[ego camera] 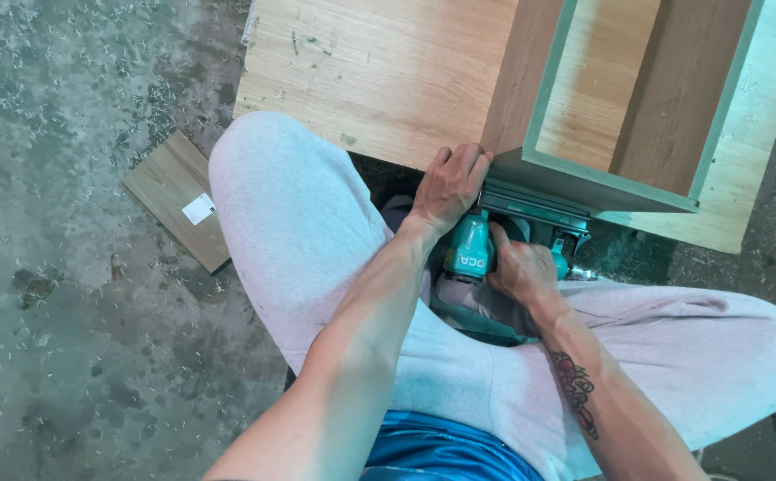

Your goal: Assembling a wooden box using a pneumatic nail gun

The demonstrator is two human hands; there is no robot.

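My left hand (449, 185) presses against the near corner of a wooden box frame (584, 183) with pale green edges, its fingers on the edge where the frame meets the flat board (379, 71). A teal pneumatic nail gun (495, 240) sits below the frame's near edge, its dark magazine lying along that edge. My right hand (520, 267) grips the gun's handle. I crouch over it, knees in light grey trousers on both sides.
A large light wood board lies under the box frame on a dusty concrete floor (67, 267) strewn with shavings. A small wood offcut (179, 196) with a white label lies on the floor to the left of my knee.
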